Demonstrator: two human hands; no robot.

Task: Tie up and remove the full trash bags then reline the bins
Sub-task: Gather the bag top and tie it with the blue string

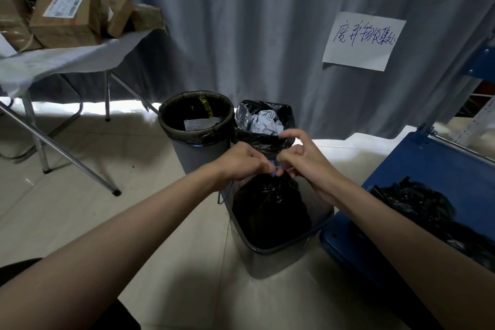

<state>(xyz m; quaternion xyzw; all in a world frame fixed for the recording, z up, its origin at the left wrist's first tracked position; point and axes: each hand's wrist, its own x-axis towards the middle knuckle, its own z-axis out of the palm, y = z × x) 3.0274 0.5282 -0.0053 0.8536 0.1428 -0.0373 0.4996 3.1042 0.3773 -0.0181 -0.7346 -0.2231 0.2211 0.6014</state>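
Head view: left hand (245, 162) and right hand (302, 162) pinch thin blue drawstring (273, 170), fingers curled. Crinkled glossy black bag (270, 209) sits gathered in the grey rectangular bin (281, 257).

"废弃物收集处" on curtain's paper sign (363, 41)

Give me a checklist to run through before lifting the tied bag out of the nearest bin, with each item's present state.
1. Both hands on the drawstring: ok. The left hand and right hand pinch the blue drawstring at the neck of the black bag.
2. Bag mouth gathered shut: ok, the neck is bunched under the hands.
3. Knot finished: cannot tell, fingers cover it.
4. Bag free of the nearest bin: not ok, its body sits inside.
5. Loose drawstring tail clear: cannot tell, a loop hangs below the left hand.
6. Other bins dealt with: not ok, the round bin and the rear bag stand open with trash.
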